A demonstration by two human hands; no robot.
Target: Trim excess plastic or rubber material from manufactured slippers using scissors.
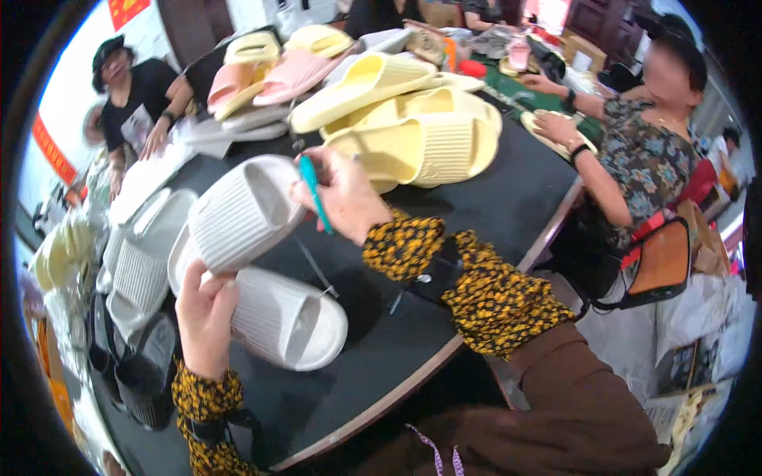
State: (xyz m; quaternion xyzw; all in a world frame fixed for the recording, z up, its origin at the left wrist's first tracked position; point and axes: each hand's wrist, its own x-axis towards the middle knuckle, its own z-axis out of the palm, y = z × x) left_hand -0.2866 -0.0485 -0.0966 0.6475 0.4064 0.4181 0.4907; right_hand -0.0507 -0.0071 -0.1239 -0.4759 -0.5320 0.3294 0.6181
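Note:
My left hand is closed on the edge of a light grey slipper, with its ribbed strap facing up and its toe end tilted away from me. Under it a second grey slipper lies at an angle, close to my left fingers. My right hand is at the far end of the upper slipper, its fingers closed round a slim teal tool. The tool's working end cannot be made out. A thin clear strip hangs between the two slippers, below my right hand.
Yellow slippers are piled beyond my right hand, with pink slippers behind. More grey slippers and a black pair lie at the left. The dark table curves to a pale edge. One person handles a slipper at the right; another stands far left.

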